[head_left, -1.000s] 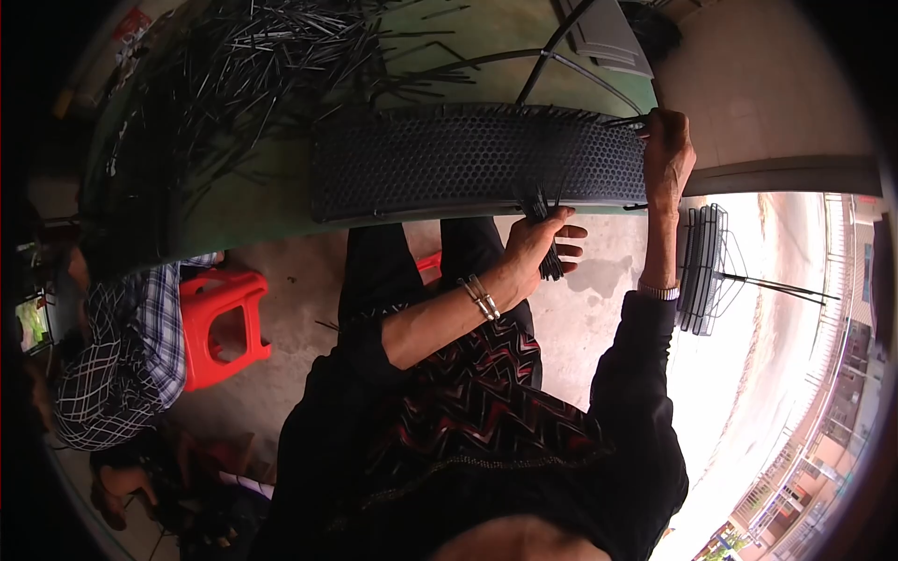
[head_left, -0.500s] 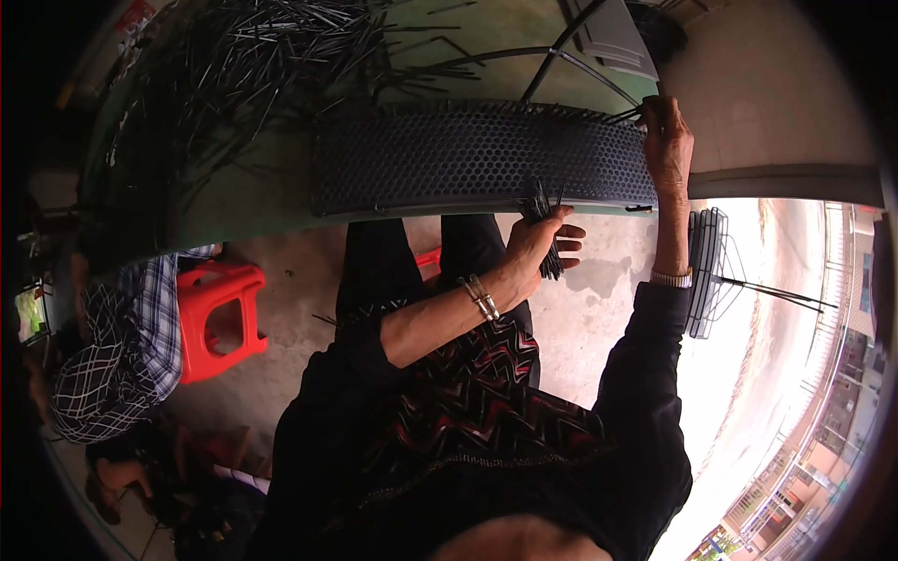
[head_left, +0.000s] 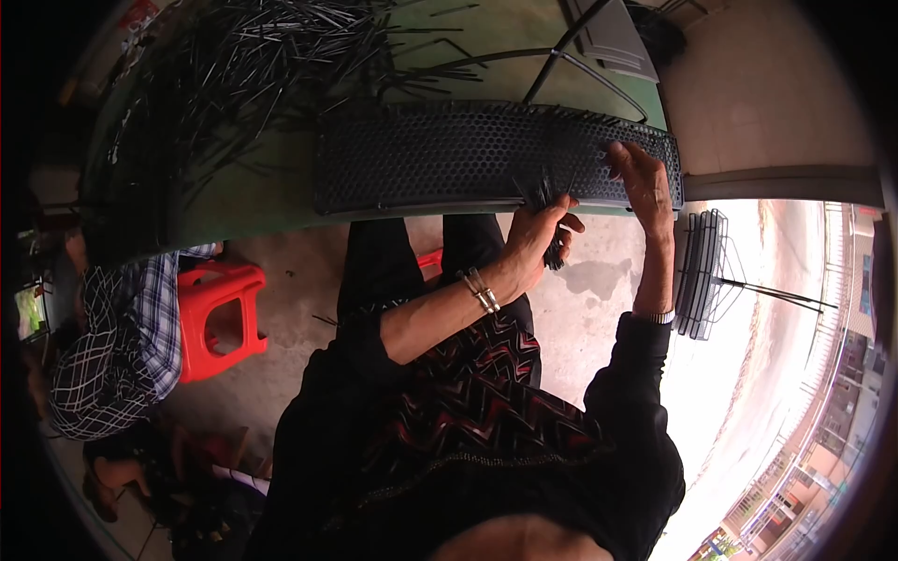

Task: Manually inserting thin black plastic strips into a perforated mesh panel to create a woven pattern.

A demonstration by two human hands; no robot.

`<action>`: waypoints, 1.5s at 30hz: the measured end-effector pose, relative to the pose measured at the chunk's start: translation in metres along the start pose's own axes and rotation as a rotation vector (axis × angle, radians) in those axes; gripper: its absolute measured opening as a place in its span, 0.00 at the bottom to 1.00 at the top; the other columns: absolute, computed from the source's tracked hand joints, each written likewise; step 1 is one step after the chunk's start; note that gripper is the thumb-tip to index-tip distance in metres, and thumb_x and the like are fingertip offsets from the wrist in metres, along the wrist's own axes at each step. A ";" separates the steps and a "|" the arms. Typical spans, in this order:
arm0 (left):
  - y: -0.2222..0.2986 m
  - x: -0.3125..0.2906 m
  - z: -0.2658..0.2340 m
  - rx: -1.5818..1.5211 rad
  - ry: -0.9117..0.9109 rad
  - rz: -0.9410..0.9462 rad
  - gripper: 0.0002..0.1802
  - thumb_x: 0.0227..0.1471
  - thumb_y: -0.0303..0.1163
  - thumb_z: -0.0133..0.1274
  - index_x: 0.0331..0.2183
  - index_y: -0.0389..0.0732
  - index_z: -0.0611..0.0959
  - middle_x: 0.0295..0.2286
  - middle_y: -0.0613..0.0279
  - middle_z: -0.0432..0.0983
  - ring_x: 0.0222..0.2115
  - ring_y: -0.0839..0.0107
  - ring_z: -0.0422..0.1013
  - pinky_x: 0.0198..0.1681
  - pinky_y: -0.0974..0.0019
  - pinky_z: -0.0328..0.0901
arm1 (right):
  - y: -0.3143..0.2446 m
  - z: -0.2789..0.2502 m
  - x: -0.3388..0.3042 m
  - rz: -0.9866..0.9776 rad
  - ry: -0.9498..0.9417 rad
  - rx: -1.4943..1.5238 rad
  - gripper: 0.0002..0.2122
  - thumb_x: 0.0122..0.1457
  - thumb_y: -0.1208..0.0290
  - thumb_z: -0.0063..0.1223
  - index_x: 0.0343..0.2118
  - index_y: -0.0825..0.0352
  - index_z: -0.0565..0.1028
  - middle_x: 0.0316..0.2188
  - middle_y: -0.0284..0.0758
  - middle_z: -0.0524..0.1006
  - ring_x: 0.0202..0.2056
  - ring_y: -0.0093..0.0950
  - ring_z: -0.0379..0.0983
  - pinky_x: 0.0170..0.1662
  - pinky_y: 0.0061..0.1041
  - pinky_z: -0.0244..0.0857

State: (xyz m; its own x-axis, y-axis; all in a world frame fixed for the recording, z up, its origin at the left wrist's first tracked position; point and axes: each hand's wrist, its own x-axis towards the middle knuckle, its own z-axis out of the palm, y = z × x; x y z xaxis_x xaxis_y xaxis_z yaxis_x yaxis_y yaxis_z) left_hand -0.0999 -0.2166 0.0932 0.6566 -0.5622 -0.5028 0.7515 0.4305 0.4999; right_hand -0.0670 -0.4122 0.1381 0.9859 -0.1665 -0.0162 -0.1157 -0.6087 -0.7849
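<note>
the long black perforated panel (head_left: pixel 440 154) is laid along the near side of the green worktop (head_left: pixel 248 213). at the panel's near edge, right of its middle, a bundle of thin black strips (head_left: pixel 540 195) is gripped in the left hand (head_left: pixel 535 236), with the fingers closed loosely around it and the free ends fanned out over the panel. over the panel's right part the right hand (head_left: pixel 647 187) is held with its fingers half curled; whether anything is pinched between them cannot be told.

the strips are judged to be light, springy and a little slippery, probably plastic, so single ones might slide out if the squeeze were slackened; the bundle would be best held around its middle, and a lone strip by its protruding end. the panel is judged stiff but not heavy, and would be better taken by its rim than by its holed face.

that face is covered in close rows of small rounded holes, and a fringe of short dark tips is seen along its far edge. beyond the panel's left half a tangled heap of black strips (head_left: pixel 290 42), straight, narrow and faintly glossy, is spread. beyond its right half slender dark rods (head_left: pixel 561 45) are crossed, with smooth flat grey sheets (head_left: pixel 610 37) laid past them
</note>
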 end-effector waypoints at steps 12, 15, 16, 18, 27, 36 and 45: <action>0.011 -0.004 0.006 0.126 0.058 -0.173 0.16 0.58 0.43 0.50 0.46 0.49 0.76 0.32 0.55 0.78 0.31 0.66 0.76 0.28 0.59 0.75 | -0.004 -0.001 -0.008 -0.053 0.454 0.000 0.07 0.60 0.73 0.49 0.36 0.70 0.74 0.24 0.34 0.77 0.25 0.21 0.74 0.31 0.21 0.67; 0.004 -0.003 0.005 0.120 0.084 -0.219 0.14 0.59 0.42 0.48 0.44 0.46 0.76 0.31 0.55 0.78 0.31 0.65 0.76 0.27 0.60 0.75 | 0.002 -0.009 0.012 -0.156 0.675 -0.184 0.06 0.61 0.71 0.48 0.36 0.67 0.74 0.24 0.35 0.77 0.25 0.24 0.75 0.32 0.23 0.67; 0.000 0.000 0.003 0.123 0.082 -0.221 0.14 0.59 0.42 0.48 0.44 0.46 0.76 0.31 0.55 0.78 0.31 0.65 0.76 0.27 0.60 0.75 | 0.005 -0.011 0.019 -0.203 0.736 -0.239 0.06 0.61 0.71 0.48 0.35 0.66 0.74 0.25 0.36 0.77 0.25 0.25 0.76 0.32 0.25 0.67; -0.006 0.002 0.003 0.000 0.136 -0.228 0.15 0.57 0.43 0.50 0.41 0.45 0.75 0.26 0.57 0.77 0.26 0.68 0.74 0.23 0.60 0.73 | 0.014 -0.011 0.030 -0.231 0.741 -0.248 0.05 0.61 0.70 0.48 0.35 0.65 0.73 0.25 0.36 0.77 0.25 0.26 0.76 0.32 0.25 0.67; 0.004 -0.013 0.009 0.056 0.085 -0.134 0.12 0.59 0.39 0.48 0.36 0.41 0.78 0.18 0.69 0.67 0.18 0.79 0.61 0.21 0.69 0.65 | 0.011 -0.003 0.041 -0.362 0.700 -0.249 0.03 0.60 0.73 0.48 0.32 0.65 0.73 0.22 0.35 0.77 0.24 0.31 0.75 0.30 0.29 0.66; 0.010 -0.023 -0.002 0.048 0.040 -0.071 0.11 0.57 0.39 0.51 0.37 0.42 0.79 0.16 0.71 0.65 0.15 0.81 0.61 0.17 0.72 0.59 | 0.007 0.002 0.029 -0.339 0.674 -0.285 0.04 0.61 0.72 0.48 0.34 0.64 0.75 0.24 0.34 0.79 0.27 0.26 0.78 0.33 0.24 0.68; 0.016 -0.029 -0.014 -0.006 -0.034 -0.127 0.17 0.59 0.43 0.50 0.44 0.43 0.75 0.16 0.73 0.58 0.14 0.82 0.50 0.19 0.74 0.48 | 0.036 0.012 0.039 -0.280 0.578 -0.493 0.09 0.60 0.65 0.49 0.39 0.61 0.77 0.32 0.39 0.77 0.34 0.36 0.76 0.37 0.33 0.67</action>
State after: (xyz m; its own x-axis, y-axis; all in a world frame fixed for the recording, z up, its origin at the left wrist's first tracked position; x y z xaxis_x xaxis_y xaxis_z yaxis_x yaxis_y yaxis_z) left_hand -0.1058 -0.1836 0.1053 0.5534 -0.6361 -0.5377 0.8290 0.3581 0.4296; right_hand -0.0316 -0.4314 0.1017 0.7835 -0.2496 0.5690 -0.0468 -0.9369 -0.3466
